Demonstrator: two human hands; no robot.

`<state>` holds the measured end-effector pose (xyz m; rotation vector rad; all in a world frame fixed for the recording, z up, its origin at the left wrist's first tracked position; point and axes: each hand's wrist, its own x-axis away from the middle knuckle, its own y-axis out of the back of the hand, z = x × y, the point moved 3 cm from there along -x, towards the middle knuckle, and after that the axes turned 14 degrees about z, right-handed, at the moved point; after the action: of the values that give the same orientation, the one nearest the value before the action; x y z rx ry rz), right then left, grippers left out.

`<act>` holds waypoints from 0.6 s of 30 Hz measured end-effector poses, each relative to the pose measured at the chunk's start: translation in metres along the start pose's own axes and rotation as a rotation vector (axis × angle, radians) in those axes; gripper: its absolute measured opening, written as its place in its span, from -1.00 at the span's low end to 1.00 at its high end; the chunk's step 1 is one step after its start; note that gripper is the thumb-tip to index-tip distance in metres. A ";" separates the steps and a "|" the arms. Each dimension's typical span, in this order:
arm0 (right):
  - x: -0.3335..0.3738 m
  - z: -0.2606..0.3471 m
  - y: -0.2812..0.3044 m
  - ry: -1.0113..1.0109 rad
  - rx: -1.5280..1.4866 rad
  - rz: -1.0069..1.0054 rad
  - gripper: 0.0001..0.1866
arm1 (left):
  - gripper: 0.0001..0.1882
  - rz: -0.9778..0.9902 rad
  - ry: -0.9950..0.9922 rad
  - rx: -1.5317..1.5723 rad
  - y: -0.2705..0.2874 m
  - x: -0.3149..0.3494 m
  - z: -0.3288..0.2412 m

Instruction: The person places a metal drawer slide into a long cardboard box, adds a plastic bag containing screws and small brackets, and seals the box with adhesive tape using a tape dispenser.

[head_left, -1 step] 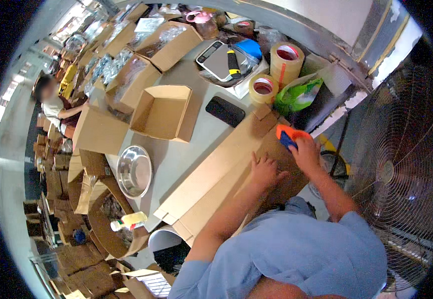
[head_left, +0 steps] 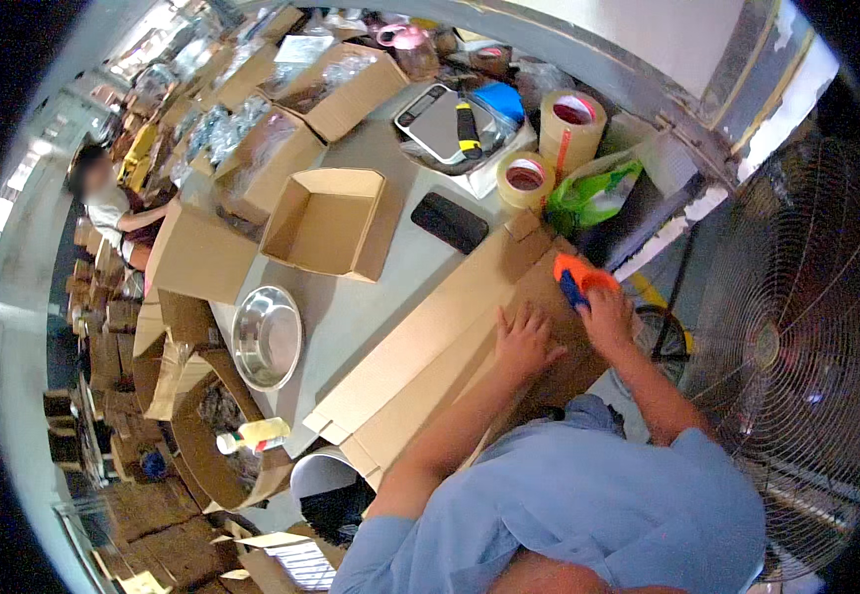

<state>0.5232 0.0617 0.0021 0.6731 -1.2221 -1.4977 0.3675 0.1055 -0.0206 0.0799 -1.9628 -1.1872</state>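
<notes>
A long, flat-sided cardboard box (head_left: pixel 440 332) lies across the near side of the table, with a short flap at its far end. My left hand (head_left: pixel 527 342) rests palm down on its top with fingers spread, holding nothing. In my right hand (head_left: pixel 608 319) is an orange and blue tape dispenser (head_left: pixel 584 281), held against the box's right part near the far end. My fingers are wrapped round its orange body. Whether tape runs from it onto the cardboard I cannot tell.
Beyond the box lie a black phone (head_left: pixel 450 222), two tape stacks (head_left: pixel 526 180) and a scale (head_left: pixel 435 124) beside a yellow-black cutter (head_left: pixel 468 131). An open carton (head_left: pixel 323 223) and a steel bowl (head_left: pixel 268 339) stand left. A large fan (head_left: pixel 796 346) is at right; a person (head_left: pixel 113 213) works far left.
My right hand has brought the tape dispenser slightly nearer to me along the box. The fingers of my left hand are stretched a little more, still on the cardboard.
</notes>
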 end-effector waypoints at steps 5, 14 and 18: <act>0.049 0.012 -0.038 0.028 0.013 0.118 -0.50 | -0.18 -0.412 0.148 0.092 -0.086 0.080 0.021; -0.018 0.070 -0.061 0.240 -0.422 0.480 -0.33 | -0.34 -0.511 1.455 0.755 -0.272 0.326 0.092; -0.037 0.081 -0.089 0.164 -0.677 0.786 -0.23 | -0.42 -1.317 0.900 1.831 -0.394 0.369 0.112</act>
<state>0.4304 0.1188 -0.0613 -0.1442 -0.6477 -1.0414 -0.0843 -0.1941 -0.1201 2.4711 -1.2818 0.5411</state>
